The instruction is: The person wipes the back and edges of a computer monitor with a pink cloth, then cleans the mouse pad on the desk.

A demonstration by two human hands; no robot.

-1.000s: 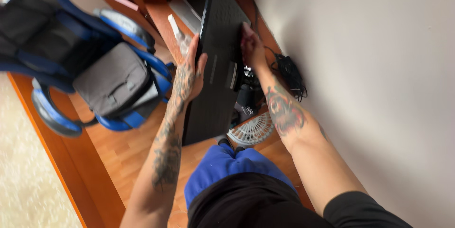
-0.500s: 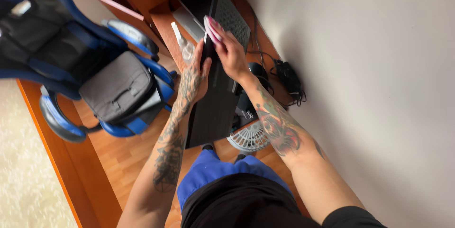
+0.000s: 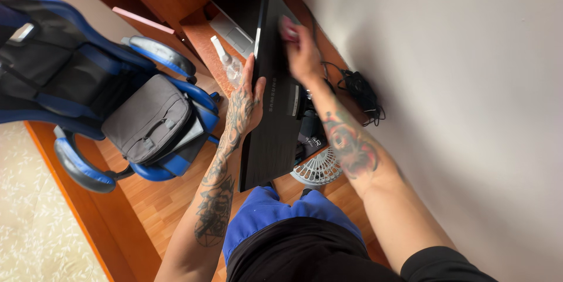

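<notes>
- Head view: a black monitor (image 3: pixel 275 100) is seen from behind, standing on a wooden desk (image 3: pixel 202 38) close to the pale wall.
- The monitor's front edge is gripped by the left hand (image 3: pixel 249 97), with the thumb laid on the back panel.
- A pink cloth (image 3: pixel 287 27) is pressed against the upper back of the monitor by the right hand (image 3: pixel 302 53), whose fingers are closed over it.
- A clear spray bottle (image 3: pixel 226 62) is seen just beside the left hand, with a laptop (image 3: pixel 234 9) beyond it.
- A white fan (image 3: pixel 319 167) lies below the monitor; black cables (image 3: pixel 360 94) lie near the wall.
- A blue chair (image 3: pixel 88 82) carrying a grey bag (image 3: pixel 146 121) is seen at the left.
</notes>
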